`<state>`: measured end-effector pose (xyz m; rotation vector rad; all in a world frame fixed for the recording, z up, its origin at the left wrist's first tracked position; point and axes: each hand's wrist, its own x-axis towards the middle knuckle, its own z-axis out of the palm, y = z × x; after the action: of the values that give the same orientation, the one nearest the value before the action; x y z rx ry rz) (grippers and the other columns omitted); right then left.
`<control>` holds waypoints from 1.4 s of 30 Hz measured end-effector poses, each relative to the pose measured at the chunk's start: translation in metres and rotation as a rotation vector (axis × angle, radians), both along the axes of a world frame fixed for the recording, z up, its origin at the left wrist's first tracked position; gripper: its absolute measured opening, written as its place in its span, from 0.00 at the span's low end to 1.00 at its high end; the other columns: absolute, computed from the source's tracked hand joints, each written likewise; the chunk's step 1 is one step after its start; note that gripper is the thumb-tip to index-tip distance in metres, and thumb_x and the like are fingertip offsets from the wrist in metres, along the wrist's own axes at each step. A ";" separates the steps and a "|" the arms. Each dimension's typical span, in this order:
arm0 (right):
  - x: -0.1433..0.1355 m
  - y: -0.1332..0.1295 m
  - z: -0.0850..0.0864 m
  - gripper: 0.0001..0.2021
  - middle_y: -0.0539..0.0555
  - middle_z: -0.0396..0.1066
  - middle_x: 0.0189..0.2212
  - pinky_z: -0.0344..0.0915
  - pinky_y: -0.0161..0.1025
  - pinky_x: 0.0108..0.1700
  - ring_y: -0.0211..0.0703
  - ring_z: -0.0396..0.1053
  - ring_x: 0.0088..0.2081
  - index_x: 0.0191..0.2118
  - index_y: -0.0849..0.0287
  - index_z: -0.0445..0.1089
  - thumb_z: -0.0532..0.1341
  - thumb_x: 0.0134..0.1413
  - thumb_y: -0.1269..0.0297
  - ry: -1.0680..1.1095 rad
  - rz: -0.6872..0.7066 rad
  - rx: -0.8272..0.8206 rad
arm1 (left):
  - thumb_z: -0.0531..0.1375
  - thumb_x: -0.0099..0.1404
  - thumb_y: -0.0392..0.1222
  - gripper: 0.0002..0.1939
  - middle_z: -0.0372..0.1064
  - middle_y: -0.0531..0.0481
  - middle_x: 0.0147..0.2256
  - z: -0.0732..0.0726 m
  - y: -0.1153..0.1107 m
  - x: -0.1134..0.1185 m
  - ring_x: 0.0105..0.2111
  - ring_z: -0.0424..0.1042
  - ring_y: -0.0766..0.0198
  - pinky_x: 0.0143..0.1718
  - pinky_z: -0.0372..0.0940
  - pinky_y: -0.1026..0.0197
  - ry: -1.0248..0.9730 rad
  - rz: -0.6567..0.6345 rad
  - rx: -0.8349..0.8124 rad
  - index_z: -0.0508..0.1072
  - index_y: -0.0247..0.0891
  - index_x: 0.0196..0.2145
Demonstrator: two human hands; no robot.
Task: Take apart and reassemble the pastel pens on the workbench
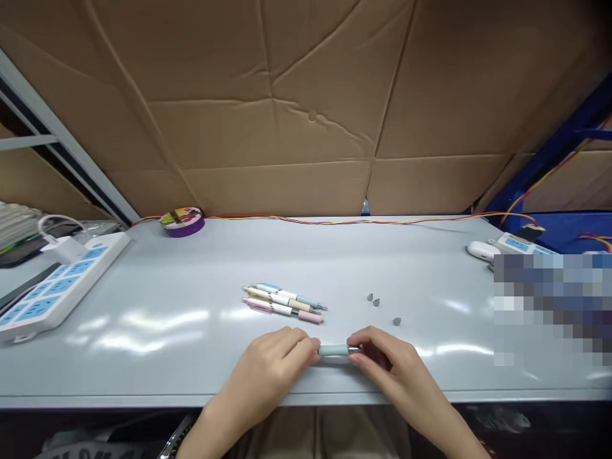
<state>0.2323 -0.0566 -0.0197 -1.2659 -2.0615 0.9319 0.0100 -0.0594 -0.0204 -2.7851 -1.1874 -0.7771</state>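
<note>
A pen with a pale green grip (333, 350) lies level between my two hands, close to the table's front edge. My left hand (272, 366) is closed around its left part, which the fingers hide. At the silver tip end, my right hand (389, 360) pinches with thumb and fingertips. Just beyond my left hand, three pens rest side by side on the table: a blue one (306, 300), a cream one (287, 299) and a pink one (282, 308). Three small silver pieces (376, 303) sit beyond my right hand, apart from it.
The grey table (157, 376) backs onto a cardboard wall (287, 134). At left is a white power strip (88, 271) with a plugged-in charger. A purple tape roll (182, 223) sits at the back, near thin red and yellow wires (310, 222). A white mouse-like object (482, 250) lies right.
</note>
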 end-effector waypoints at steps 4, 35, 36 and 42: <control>0.000 -0.002 0.001 0.09 0.50 0.69 0.33 0.62 0.33 0.30 0.37 0.65 0.29 0.42 0.55 0.65 0.58 0.55 0.61 0.058 -0.036 0.012 | 0.47 0.70 0.35 0.10 0.67 0.51 0.28 -0.004 0.000 0.000 0.28 0.67 0.64 0.27 0.60 0.65 0.021 0.024 -0.007 0.67 0.37 0.35; 0.002 -0.001 -0.004 0.10 0.51 0.71 0.27 0.66 0.35 0.33 0.39 0.70 0.30 0.31 0.60 0.68 0.60 0.53 0.58 0.387 -0.048 -0.011 | 0.48 0.66 0.32 0.25 0.61 0.54 0.27 0.000 -0.006 0.001 0.22 0.62 0.66 0.24 0.60 0.68 0.253 0.044 0.117 0.60 0.56 0.56; 0.002 0.000 -0.006 0.10 0.51 0.71 0.28 0.66 0.36 0.34 0.40 0.71 0.32 0.30 0.60 0.67 0.61 0.53 0.58 0.427 -0.075 -0.012 | 0.47 0.67 0.32 0.23 0.61 0.54 0.27 0.001 -0.006 0.001 0.22 0.62 0.66 0.24 0.60 0.67 0.241 0.044 0.120 0.62 0.56 0.55; 0.013 0.004 -0.014 0.11 0.54 0.73 0.30 0.67 0.40 0.38 0.45 0.72 0.37 0.35 0.59 0.66 0.62 0.51 0.57 0.694 -0.631 0.234 | 0.44 0.69 0.35 0.22 0.61 0.52 0.28 0.003 -0.007 0.000 0.25 0.63 0.66 0.27 0.60 0.67 0.118 -0.011 0.181 0.61 0.53 0.56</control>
<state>0.2457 -0.0527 -0.0335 -1.1395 -1.0973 0.6686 0.0099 -0.0665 -0.0172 -2.6509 -1.0286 -0.6729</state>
